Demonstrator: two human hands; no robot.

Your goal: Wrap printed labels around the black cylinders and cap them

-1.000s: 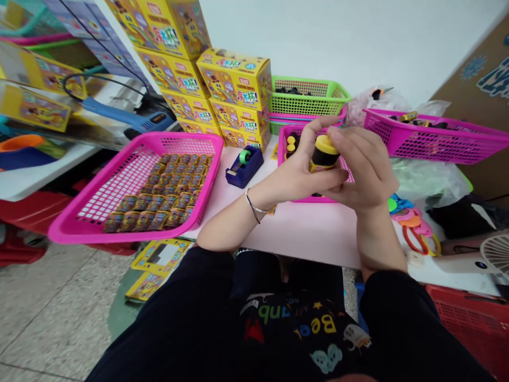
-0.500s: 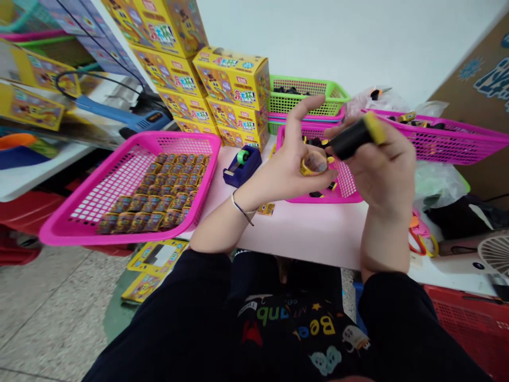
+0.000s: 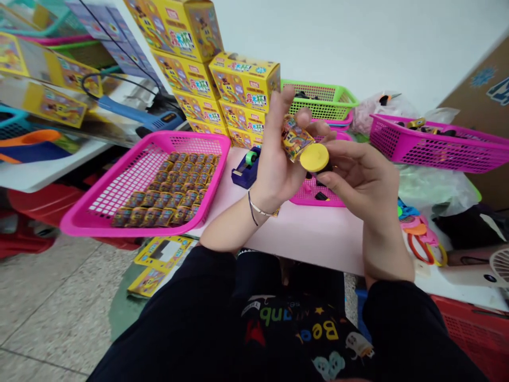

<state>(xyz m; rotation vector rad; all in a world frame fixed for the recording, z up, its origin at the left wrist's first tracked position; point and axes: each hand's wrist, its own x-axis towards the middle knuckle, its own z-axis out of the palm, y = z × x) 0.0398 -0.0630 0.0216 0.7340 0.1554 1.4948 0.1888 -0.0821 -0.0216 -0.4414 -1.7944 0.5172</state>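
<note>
My left hand (image 3: 276,170), raised over the table, holds a small printed yellow sleeve (image 3: 295,139) against its fingers, with the thumb side pointing up. My right hand (image 3: 363,183) pinches a small black container with a round yellow lid (image 3: 314,157) between thumb and fingers. The lid faces me and hides most of the black body. Lid and sleeve are right beside each other; I cannot tell whether they touch. Behind and below my hands is a pink basket (image 3: 338,200) with small black and yellow pieces, partly covered by my hands.
A large pink basket (image 3: 87,227) with rows of wrapped containers (image 3: 170,193) stands left. Beside it is a blue tape dispenser (image 3: 243,175). Stacked yellow boxes (image 3: 244,85), a green basket (image 3: 338,109) and another pink basket (image 3: 441,146) stand behind. A fan (image 3: 477,276) is at right.
The black container was between both hands, then apart in my right hand, tilted, with the sleeve in my left. Now container and sleeve are side by side again, the yellow lid facing me.
</note>
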